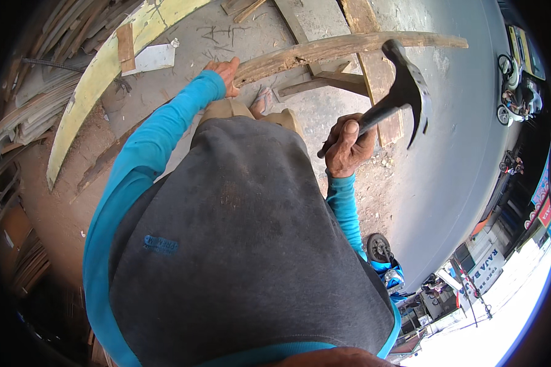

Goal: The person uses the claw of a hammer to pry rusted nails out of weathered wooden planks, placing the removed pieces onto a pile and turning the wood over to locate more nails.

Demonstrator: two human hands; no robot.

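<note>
The right hand (347,147) wraps its fingers tight around a dark claw hammer (404,92), raised just over the long, rough wooden plank (343,48); farther off, the left hand (226,72) grips the plank's end; no boxes show.

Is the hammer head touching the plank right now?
No. The hammer is raised in the right hand, its head clear of the plank.

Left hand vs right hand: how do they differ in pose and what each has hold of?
The left hand reaches far forward, arm extended, gripping the end of the long weathered wooden plank. The right hand stays close to the body, fist closed on the handle of the claw hammer, which is raised above the plank. Both come out of bright blue sleeves.
</note>
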